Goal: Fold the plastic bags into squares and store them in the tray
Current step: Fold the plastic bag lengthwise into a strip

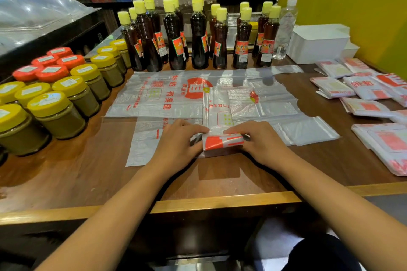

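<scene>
Plastic bag (220, 142), lower centre on the tabletop (88, 171): left hand (176, 144) and right hand (261, 142) pinch its folded end (both curled); keep edges aligned, then crease firmly.

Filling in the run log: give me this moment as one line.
step: folding bag | left hand and right hand: gripping bag strip ends | folded squares: on table, right | tray: far right
</scene>
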{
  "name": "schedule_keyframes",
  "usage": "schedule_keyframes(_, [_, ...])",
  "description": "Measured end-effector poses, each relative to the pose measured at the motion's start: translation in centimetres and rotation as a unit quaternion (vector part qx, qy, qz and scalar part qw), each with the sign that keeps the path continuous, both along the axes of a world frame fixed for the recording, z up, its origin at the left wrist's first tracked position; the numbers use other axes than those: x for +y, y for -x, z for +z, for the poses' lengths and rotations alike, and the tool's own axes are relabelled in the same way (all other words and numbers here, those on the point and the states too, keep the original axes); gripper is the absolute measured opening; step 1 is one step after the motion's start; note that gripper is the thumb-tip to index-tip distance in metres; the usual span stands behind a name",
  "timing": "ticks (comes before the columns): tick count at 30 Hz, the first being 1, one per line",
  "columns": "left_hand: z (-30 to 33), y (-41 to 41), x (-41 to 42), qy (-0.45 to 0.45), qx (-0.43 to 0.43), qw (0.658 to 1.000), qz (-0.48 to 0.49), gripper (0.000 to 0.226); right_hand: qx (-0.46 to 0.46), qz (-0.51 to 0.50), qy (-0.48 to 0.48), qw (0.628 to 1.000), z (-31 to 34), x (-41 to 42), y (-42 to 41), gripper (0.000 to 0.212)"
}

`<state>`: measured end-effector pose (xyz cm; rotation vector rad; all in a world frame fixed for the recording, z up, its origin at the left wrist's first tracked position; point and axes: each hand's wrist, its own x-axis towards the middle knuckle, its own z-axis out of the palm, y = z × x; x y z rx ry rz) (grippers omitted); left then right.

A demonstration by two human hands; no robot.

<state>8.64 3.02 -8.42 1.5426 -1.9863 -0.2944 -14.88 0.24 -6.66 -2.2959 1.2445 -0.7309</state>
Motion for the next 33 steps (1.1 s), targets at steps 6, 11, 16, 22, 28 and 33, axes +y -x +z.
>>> schedule_keyframes(6, [-0.1, 0.3, -0.2, -0.016, -0.039, 0.998, -0.039, 0.045, 0.051, -0.034, -0.001, 0.998, -0.9, -0.6, 0.0, 0.020])
schedule_keyframes(11, [-0.5, 0.1, -0.4, -0.031, -0.029, 0.999, -0.033, 0.030, 0.054, -0.058, 0.001, 0.997, -0.4, -0.6, 0.1, 0.006])
schedule_keyframes(16, [-0.6, -0.2, -1.0, -0.022, -0.010, 1.000, -0.018, 0.034, -0.017, -0.042, -0.027, 0.999, -0.4, -0.5, -0.3, 0.021])
schedule_keyframes(22, [-0.4, 0.1, -0.7, -0.035, 0.012, 0.998, 0.055, 0.017, -0.005, -0.058, -0.032, 0.998, -1.1, -1.8, -1.4, 0.022])
schedule_keyframes(28, [-0.3, 0.0, -0.6, -0.041, 0.012, 0.997, 0.061, 0.017, 0.108, -0.038, 0.010, 0.993, -0.2, -3.4, -2.0, 0.020])
schedule_keyframes(33, [-0.1, 0.1, -0.5, -0.032, -0.018, 0.994, 0.099, 0.023, 0.196, -0.057, 0.061, 0.977, -0.9, -3.8, -3.1, 0.029])
